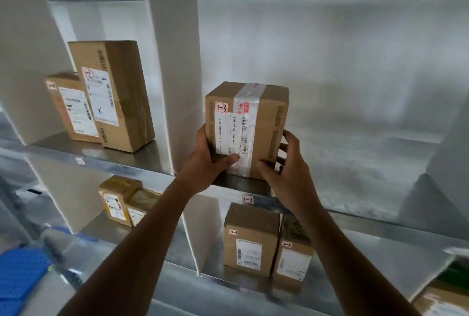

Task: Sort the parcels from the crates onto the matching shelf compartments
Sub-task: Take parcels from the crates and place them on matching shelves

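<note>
the brown cardboard parcel (247, 128), taped down its middle and marked 1-3 in red by its white label, stands upright with its base at the front lip of the upper grey metal shelf (355, 161), just right of the white divider panel (175, 82). the left hand (209, 161) grips its lower left corner, thumb pressed on the label; the right hand (288, 166) pinches the lower right corner, thumb on the front and fingers curled round the side. the small white tag (248, 199) on the shelf edge below also reads 1-3, so the compartment looks right. best to push it back level with both hands, label facing out, clear of the divider, and let go only once the whole base sits on the metal.
</note>
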